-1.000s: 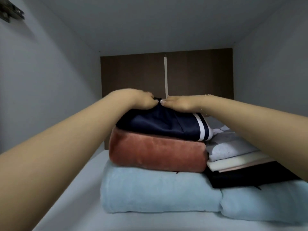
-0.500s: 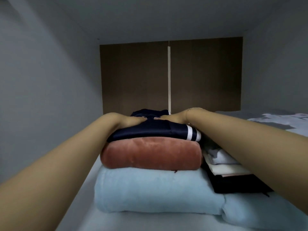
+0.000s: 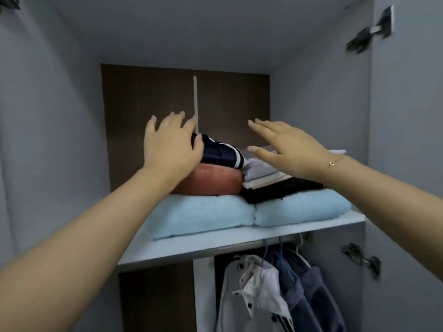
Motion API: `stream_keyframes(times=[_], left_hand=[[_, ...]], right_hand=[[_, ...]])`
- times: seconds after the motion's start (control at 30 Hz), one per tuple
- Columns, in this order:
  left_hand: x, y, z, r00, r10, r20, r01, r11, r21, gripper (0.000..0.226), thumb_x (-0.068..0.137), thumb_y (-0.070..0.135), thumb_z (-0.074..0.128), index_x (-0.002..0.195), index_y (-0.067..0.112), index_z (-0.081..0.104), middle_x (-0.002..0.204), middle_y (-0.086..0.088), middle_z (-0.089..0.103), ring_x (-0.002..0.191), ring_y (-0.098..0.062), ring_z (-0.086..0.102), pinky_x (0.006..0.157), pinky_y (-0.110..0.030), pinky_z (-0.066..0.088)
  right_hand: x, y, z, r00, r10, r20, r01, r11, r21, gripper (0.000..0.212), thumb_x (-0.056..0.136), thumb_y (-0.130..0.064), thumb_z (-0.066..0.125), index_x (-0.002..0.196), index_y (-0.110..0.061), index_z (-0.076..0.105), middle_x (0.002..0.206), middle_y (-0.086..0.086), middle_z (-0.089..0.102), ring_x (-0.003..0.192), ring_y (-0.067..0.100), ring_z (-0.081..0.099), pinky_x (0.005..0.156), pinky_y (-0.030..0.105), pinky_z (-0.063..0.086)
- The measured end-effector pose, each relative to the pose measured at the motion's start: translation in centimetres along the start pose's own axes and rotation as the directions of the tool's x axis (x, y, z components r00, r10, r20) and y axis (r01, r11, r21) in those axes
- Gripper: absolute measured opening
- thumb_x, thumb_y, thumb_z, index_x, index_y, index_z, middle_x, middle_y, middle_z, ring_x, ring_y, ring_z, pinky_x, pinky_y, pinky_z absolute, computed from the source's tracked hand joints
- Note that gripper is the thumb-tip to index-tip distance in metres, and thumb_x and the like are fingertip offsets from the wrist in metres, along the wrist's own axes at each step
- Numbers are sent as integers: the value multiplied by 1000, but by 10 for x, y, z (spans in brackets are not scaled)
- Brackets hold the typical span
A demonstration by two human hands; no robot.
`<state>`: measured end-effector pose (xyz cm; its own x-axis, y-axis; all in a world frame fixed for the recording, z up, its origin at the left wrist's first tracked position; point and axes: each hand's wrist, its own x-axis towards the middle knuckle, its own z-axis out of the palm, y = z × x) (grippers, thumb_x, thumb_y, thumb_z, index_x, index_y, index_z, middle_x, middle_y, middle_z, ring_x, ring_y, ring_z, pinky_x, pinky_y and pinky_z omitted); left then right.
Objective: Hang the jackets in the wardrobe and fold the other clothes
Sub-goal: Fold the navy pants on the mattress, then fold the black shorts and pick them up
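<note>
We look up into the open wardrobe (image 3: pixel 335 97), at its upper shelf (image 3: pixel 191 245). Our left hand (image 3: pixel 171 142) reaches in with fingers spread; its grip is wide and holds nothing, though the thumb lies against the left end of the folded navy garment (image 3: pixel 219 153), which has white stripes along its right edge. Our right hand (image 3: pixel 291 149) hovers to the right of it, fingers straight and flat, its grip likewise wide and empty, above the right-hand pile. A thin gold bracelet (image 3: pixel 335 161) sits at that wrist.

The navy garment tops the left stack, resting on a folded rust-red plush piece (image 3: pixel 213 182), which in turn lies on a pale blue towel (image 3: pixel 199 215). Just beside it on the right, a second pale blue towel (image 3: pixel 302 208) carries a black folded garment (image 3: pixel 278 188) and, on that, a few light grey and cream folded pieces (image 3: pixel 261 174).

Below the shelf, on the right, the jackets hang from the rail (image 3: pixel 271 240): a white jacket (image 3: pixel 242 295) with dark buttons nearest the left, and blue jackets (image 3: pixel 309 291) just beside it on the right. The dark brown back panel (image 3: pixel 148 111) shows at the far side of the upper compartment, and metal hinges (image 3: pixel 364 259) sit on the right wall.
</note>
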<state>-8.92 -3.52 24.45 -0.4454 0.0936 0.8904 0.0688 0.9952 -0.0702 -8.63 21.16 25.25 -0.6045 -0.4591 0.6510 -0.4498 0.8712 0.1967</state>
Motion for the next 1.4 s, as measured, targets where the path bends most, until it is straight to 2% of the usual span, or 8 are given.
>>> stream_keyframes(times=[0.17,0.3,0.5,0.73,0.97,1.1,1.3,1.4], left_hand=[[-79,72,-38,991,131,41,-130,991,-29,67,99,44,30,157,19,8,164,-8,10,152,-23,6,121,-51,11],[-137,134,-67,967,255,-30,-256,951,-172,66,99,41,32,157,14,14,164,-12,9,151,-27,9,119,-55,13],[-213,265,-120,918,389,-82,-390,843,-371,69,96,42,34,156,14,17,164,-10,6,152,-26,7,118,-59,14],[-322,454,-208,842,521,-140,-475,593,-650,69,97,40,35,157,14,13,165,-9,2,152,-25,5,119,-59,10],[-457,667,-339,682,705,-195,-493,247,-834,68,97,38,33,157,14,12,165,-10,2,152,-25,4,118,-60,13],[-530,760,-399,538,809,-238,-487,67,-871,69,96,40,30,157,17,8,165,-8,-2,152,-24,2,119,-58,11],[-637,881,-465,284,881,-378,-443,-229,-867,65,92,39,29,153,15,30,161,-13,18,149,-28,20,115,-61,21],[-699,952,-475,150,879,-452,-417,-358,-835,62,95,38,35,153,16,29,162,-12,19,149,-28,22,116,-58,22]], right_hand=[[-114,-16,-22,972,229,-50,-234,945,-226,68,101,-53,23,157,-19,6,164,2,6,151,18,7,123,38,7],[-216,-27,-58,938,300,-176,-344,874,-342,70,100,-53,23,155,-11,15,163,7,14,150,24,13,121,47,13],[-375,-22,-124,874,444,-200,-482,735,-477,73,98,-53,28,156,-11,12,164,6,10,151,22,9,121,48,12],[-602,-2,-215,683,692,-233,-678,484,-553,72,99,-52,28,156,-13,10,164,4,7,151,19,5,122,47,10],[-850,-18,-322,391,875,-284,-750,125,-649,71,99,-50,30,156,-10,13,163,8,10,150,25,12,120,48,15],[-964,-39,-369,193,932,-306,-753,-60,-656,70,98,-48,32,155,-10,19,162,9,15,149,25,16,119,48,16],[-1112,-59,-404,-143,917,-371,-684,-363,-633,67,98,-48,28,154,-12,22,162,9,16,149,26,16,120,48,19],[-1189,-50,-396,-322,863,-389,-651,-501,-570,65,101,-46,32,155,-13,18,162,8,14,150,25,14,120,47,18]])
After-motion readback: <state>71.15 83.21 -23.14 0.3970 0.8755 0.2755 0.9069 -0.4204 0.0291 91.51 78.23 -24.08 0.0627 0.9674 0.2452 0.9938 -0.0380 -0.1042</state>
